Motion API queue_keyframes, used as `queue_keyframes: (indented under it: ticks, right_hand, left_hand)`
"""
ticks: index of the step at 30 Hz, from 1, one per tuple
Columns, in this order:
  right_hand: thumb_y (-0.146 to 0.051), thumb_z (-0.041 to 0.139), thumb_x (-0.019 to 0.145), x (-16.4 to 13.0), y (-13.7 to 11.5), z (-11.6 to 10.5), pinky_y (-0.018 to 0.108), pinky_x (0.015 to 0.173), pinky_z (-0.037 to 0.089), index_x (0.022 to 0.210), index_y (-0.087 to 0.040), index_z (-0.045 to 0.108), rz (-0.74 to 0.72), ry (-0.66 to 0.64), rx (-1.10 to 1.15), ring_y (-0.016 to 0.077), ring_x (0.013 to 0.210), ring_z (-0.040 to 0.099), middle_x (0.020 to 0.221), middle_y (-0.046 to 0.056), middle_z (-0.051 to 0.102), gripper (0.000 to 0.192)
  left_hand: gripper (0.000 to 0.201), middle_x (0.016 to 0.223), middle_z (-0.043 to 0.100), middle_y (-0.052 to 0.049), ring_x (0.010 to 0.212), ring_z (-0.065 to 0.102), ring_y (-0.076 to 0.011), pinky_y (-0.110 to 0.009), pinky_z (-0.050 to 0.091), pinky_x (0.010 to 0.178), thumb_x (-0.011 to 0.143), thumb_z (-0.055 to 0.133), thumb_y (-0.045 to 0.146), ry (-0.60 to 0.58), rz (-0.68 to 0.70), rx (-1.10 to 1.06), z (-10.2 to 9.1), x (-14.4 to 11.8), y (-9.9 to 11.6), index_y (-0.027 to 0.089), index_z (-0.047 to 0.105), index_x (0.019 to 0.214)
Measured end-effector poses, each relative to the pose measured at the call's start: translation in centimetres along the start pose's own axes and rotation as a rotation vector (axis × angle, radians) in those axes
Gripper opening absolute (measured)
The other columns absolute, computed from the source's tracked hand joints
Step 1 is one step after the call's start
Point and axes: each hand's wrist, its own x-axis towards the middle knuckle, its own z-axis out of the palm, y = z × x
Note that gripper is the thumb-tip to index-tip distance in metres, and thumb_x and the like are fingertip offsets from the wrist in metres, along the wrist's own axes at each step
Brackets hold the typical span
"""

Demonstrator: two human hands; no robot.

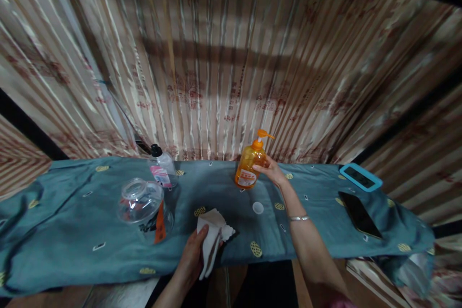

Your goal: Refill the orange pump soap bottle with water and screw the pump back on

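An orange pump bottle [247, 166] with a white label stands at the back middle of the cloth-covered table. My right hand [271, 170] is wrapped round its right side, thumb across the front. Near the front edge, my left hand [195, 250] grips a folded white cloth [211, 236], its loose end spread to the right. A small white round cap [257, 208] lies on the table between the cloth and the bottle. To the left are a clear plastic jar [146, 216] with an orange label and, behind it, a clear bottle [163, 169] with a black top and pink label.
A green patterned cloth [90, 231] covers the long, narrow table. At the right lie a black phone [359, 214] and a blue-framed device [361, 177]. A striped curtain [224, 67] hangs right behind the table, with dark frame bars at both sides.
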Motion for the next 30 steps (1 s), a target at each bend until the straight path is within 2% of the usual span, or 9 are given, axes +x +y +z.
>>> queue_keyframes:
  ticks: [7, 11, 15, 18, 22, 30]
  right_hand:
    - [-0.021, 0.091, 0.044, -0.5, 0.2, 0.2, 0.052, 0.103, 0.045, 0.109, -0.020, 0.063, 0.029, -0.020, -0.017, 0.0279, 0.101, 0.068, 0.109, 0.004, 0.073, 0.071]
    - [-0.018, 0.091, 0.039, -0.5, 0.0, 0.0, 0.051, 0.101, 0.048, 0.098, -0.020, 0.064, 0.060, -0.034, -0.012, 0.0274, 0.095, 0.069, 0.100, 0.003, 0.075, 0.064]
    - [-0.016, 0.089, 0.041, 0.0, -0.8, -0.5, 0.050, 0.101, 0.049, 0.094, -0.020, 0.068, 0.115, -0.069, -0.016, 0.0252, 0.090, 0.071, 0.094, 0.001, 0.077, 0.057]
    - [-0.014, 0.088, 0.041, 0.5, -1.3, -0.9, 0.053, 0.102, 0.047, 0.091, -0.021, 0.071, 0.137, -0.106, -0.033, 0.0256, 0.089, 0.071, 0.092, 0.001, 0.077, 0.053]
    - [-0.012, 0.088, 0.038, 1.0, -1.7, -1.2, 0.054, 0.105, 0.045, 0.090, -0.021, 0.072, 0.163, -0.147, -0.048, 0.0263, 0.092, 0.071, 0.095, 0.001, 0.077, 0.055]
    - [-0.011, 0.088, 0.039, 0.3, -1.5, -1.0, 0.051, 0.104, 0.047, 0.096, -0.024, 0.068, 0.158, -0.108, -0.011, 0.0267, 0.099, 0.070, 0.101, 0.000, 0.076, 0.061]
  left_hand:
    - [0.017, 0.076, 0.077, -0.015, 0.065, 0.076, -0.0239, -0.031, 0.064, 0.062, 0.091, 0.056, 0.010, 0.007, -0.012, -0.014, 0.3, -0.4, 0.2, 0.004, 0.063, 0.104]
    - [0.014, 0.075, 0.076, -0.014, 0.062, 0.075, -0.0241, -0.033, 0.065, 0.065, 0.088, 0.061, 0.010, 0.015, -0.009, -0.049, 0.2, -0.4, 0.1, 0.005, 0.066, 0.100]
    - [0.009, 0.072, 0.076, -0.014, 0.055, 0.073, -0.0218, -0.031, 0.064, 0.061, 0.088, 0.060, 0.010, 0.016, -0.009, -0.048, 0.2, -0.4, 0.1, 0.004, 0.066, 0.092]
    - [0.010, 0.072, 0.076, -0.014, 0.057, 0.074, -0.0220, -0.031, 0.064, 0.062, 0.089, 0.059, 0.010, 0.005, -0.007, -0.045, 0.2, -0.4, 0.1, 0.004, 0.065, 0.095]
    - [0.018, 0.076, 0.077, -0.014, 0.062, 0.075, -0.0230, -0.033, 0.065, 0.064, 0.089, 0.060, 0.011, 0.001, -0.022, -0.053, 0.2, -0.4, 0.1, 0.004, 0.064, 0.104]
    - [0.013, 0.071, 0.076, -0.014, 0.059, 0.074, -0.0230, -0.032, 0.064, 0.062, 0.088, 0.060, 0.009, 0.011, -0.016, -0.069, 0.3, -0.4, 0.1, 0.004, 0.064, 0.099]
